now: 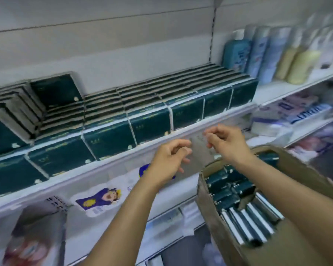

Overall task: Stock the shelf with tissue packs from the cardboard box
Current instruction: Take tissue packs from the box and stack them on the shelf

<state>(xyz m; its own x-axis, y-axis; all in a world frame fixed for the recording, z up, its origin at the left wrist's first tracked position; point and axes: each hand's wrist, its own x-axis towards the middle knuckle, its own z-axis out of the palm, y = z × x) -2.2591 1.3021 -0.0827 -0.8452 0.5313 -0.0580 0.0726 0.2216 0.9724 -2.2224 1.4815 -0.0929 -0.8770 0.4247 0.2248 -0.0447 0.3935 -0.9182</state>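
Observation:
Dark green tissue packs (108, 139) fill the white shelf (123, 160) in rows, with a second layer stacked at the far left. The cardboard box (296, 242) stands at the lower right and holds several more green packs (231, 191). In front of the shelf edge, my left hand (167, 160) and my right hand (227, 143) are close together above the box. Their fingers are curled and pinch the two sides of a thin, clear, greyish piece of plastic film (199, 152). The picture is blurred, so the film's outline is faint.
Bottles (273, 54) in blue, white and pale yellow stand on the shelf to the right. Below the tissue shelf hang and lie white packs with a cartoon print (100, 198). More wrapped goods (288, 114) fill the lower right shelves.

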